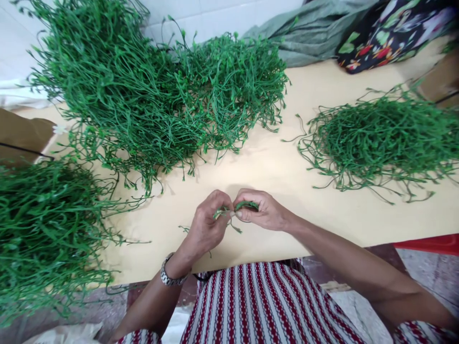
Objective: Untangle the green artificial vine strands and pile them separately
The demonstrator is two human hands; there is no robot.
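Right in the middle, the fingers of the left hand (211, 224) and right hand (265, 211) cover so much of the slim green stems (246, 204) that there's no counting them, and whether that metal-linked wristband (171, 272) carries a dial, we can't tell! Out wide, the frame's left edge slices through the near stem pile (46, 224) and some brown cardboard (21, 136), the right edge clips another stem pile (387, 138), and the top cuts off the tallest heap (107, 71)! Down low, the striped shirt (261, 306) runs out of frame, while the red object (432, 243) shows too little to name.
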